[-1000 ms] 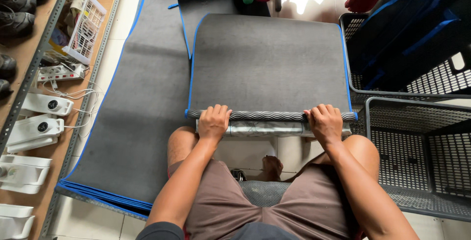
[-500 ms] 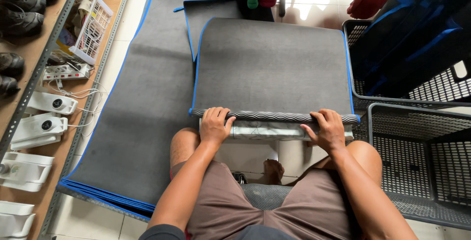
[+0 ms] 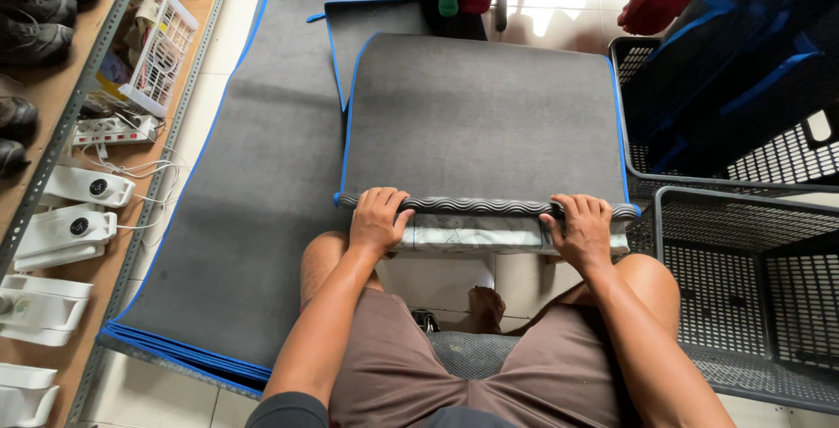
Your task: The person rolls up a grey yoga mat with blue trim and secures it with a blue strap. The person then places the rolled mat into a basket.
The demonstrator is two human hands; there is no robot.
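Seated person, both hands on the near end of a grey foam mat (image 3: 481,113) with blue edging, laid flat on a tiled floor (image 3: 454,279) ahead of the knees; that end is turned up into a tight roll (image 3: 481,207) with a ribbed outer face. Left hand (image 3: 377,218) closed over the roll near its left end, right hand (image 3: 581,229) closed over it near the right end. A stack of larger grey mats (image 3: 227,218) lies to the left, 2 dark mesh baskets (image 3: 752,279) to the right.
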